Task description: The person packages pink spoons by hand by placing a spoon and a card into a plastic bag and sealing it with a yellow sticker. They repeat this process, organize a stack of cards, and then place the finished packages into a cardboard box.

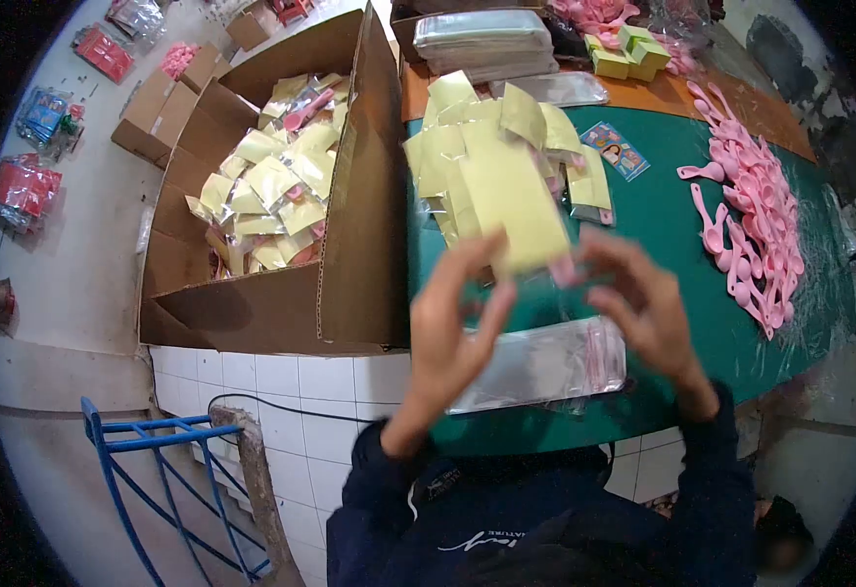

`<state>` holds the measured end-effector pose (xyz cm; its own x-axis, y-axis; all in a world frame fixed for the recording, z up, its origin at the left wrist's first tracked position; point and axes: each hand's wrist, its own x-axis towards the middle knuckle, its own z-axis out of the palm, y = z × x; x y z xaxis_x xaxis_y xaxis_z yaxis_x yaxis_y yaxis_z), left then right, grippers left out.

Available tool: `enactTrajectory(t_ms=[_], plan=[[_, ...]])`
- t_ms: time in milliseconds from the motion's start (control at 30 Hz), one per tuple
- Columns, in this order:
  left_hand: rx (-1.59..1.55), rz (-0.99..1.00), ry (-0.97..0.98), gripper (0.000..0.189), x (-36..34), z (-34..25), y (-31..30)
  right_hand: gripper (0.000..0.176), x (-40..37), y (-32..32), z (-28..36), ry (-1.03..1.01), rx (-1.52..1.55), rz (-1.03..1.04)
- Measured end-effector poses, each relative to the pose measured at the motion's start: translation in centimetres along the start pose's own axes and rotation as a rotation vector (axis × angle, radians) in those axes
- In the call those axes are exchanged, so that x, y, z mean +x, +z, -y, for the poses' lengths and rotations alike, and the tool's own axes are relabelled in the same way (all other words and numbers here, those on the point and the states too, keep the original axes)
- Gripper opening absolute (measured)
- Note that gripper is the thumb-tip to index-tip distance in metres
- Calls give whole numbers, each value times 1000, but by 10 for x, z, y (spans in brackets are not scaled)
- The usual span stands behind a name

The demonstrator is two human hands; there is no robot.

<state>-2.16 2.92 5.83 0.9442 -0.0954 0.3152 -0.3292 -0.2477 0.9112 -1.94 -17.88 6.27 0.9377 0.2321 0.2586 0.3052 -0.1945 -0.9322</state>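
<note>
A yellow card pack point(514, 201) with a bit of pink at its lower end lies over a pile of similar packs point(442, 161), its near edge blurred. My left hand point(455, 328) is at its lower left corner, thumb and fingers apart, fingertips overlapping the edge in this view. To the right, my right hand point(645, 311) has spread, curved fingers close to the pink end. Neither hand is closed around anything. Below and between them, a stack of clear plastic bags point(535, 367) rests on the green table point(658, 396).
Left of the table stands a large cardboard box point(364, 196) holding many yellow packs point(271, 181). Pink spoons point(751, 215) are heaped at right. More clear bags point(482, 39), yellow-green blocks point(633, 57) and a printed card point(616, 150) lie farther back. A blue metal frame point(168, 426) stands lower left.
</note>
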Motion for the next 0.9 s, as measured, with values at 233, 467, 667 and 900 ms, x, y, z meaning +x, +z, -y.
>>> enactTrajectory(t_ms=[233,467,667,900], plan=[[343,418,97,35,22,7,12,32,45,-141,-61,-4,-985,38],[472,569,88,41,1,30,35,19,31,-166,-99,85,-1063,-114],[426,701,131,39,-2,33,24,30,27,-39,-46,-186,-309,754],[398,731,84,32,-1,44,23,14,23,-29,-56,-80,-321,703]])
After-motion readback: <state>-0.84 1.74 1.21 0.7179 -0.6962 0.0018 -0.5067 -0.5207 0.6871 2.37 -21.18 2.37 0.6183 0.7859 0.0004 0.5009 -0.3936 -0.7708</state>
